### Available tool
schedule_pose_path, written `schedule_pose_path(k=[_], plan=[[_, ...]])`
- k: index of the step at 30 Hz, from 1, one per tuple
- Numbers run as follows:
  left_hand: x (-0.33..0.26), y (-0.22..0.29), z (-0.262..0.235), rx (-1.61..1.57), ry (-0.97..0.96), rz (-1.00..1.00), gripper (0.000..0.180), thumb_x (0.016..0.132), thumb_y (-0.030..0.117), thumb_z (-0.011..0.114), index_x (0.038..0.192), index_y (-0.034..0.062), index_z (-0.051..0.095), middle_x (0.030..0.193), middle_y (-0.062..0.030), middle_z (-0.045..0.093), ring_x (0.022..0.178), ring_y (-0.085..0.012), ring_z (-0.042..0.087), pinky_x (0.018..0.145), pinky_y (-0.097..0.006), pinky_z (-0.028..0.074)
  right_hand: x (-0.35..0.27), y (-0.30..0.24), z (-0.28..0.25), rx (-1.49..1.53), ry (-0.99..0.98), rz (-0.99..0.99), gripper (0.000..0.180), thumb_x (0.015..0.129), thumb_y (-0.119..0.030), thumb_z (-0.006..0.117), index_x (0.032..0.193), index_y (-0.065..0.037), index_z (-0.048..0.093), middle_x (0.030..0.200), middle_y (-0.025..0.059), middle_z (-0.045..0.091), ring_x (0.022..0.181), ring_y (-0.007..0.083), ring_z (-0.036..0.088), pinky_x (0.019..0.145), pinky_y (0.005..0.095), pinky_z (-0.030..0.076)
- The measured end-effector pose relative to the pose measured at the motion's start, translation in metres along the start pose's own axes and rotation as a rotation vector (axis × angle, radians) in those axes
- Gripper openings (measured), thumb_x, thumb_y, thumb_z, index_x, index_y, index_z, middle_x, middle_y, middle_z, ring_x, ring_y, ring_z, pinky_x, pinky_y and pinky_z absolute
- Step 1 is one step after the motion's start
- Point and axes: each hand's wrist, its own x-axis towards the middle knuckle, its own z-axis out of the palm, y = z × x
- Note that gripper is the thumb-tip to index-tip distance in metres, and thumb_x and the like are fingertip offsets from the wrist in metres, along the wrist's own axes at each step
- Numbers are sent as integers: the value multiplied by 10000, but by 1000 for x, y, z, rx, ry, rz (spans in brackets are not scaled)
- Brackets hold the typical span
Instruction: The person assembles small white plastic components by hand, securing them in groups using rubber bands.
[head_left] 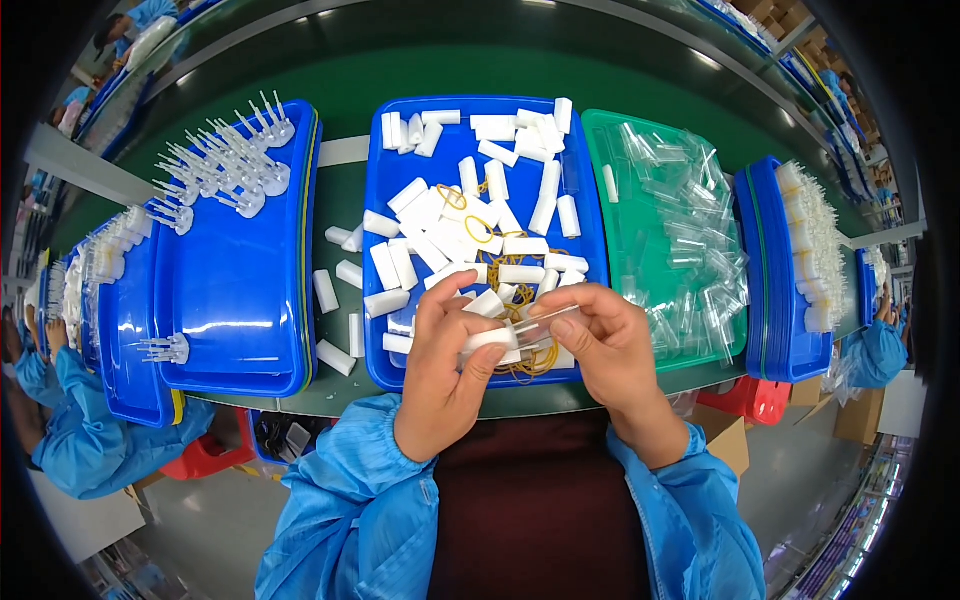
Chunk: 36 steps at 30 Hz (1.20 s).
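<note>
My left hand (pixel 445 365) grips a small white foam block (pixel 487 338) over the near edge of a blue tray (pixel 385 160) full of white foam blocks and yellow rubber bands (pixel 478 230). My right hand (pixel 600 335) pinches a clear plastic tube (pixel 548 322) whose end meets the foam block. Both hands are close together, fingers curled on their pieces.
A green tray (pixel 600 135) of clear plastic tubes lies to the right, then stacked blue trays (pixel 765 270) with white parts. Left is a blue tray (pixel 240 280) holding white pronged pieces. Loose foam blocks (pixel 327 291) lie on the green table. Other workers in blue sleeves sit on both sides.
</note>
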Motion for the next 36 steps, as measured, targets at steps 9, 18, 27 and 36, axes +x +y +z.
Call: schedule_pose_path(k=[9,18,27,36], plan=[[0,7,-2,58,-76,48,196,821,81,635,996,24,566,1352,-180,349,1068,-322,486,912,-395,411,0,4,-7,-7,-20,-10,172,877,-53,623,1036,11,612,995,89,660,902,123,600,794,247,472],[1,8,-3,75,-80,14,180,839,87,619,990,5,568,1358,-181,343,1065,-310,491,895,-380,423,-1,7,-3,-203,78,-74,157,835,-117,679,969,-37,669,911,50,680,841,118,592,755,256,454],[-9,-16,1,38,-1,240,835,829,665,468,1399,96,248,1455,-311,106,1319,-444,217,1018,-515,284,-3,-5,-4,-447,22,-161,158,797,-146,709,935,-73,684,883,35,686,880,174,604,766,279,445],[-14,-23,17,-2,97,467,1128,685,857,361,1469,105,54,1467,-337,25,1364,-475,124,1010,-553,290,-16,5,8,-567,-65,-371,187,745,-152,749,920,-108,701,861,42,688,1024,242,554,863,332,384]])
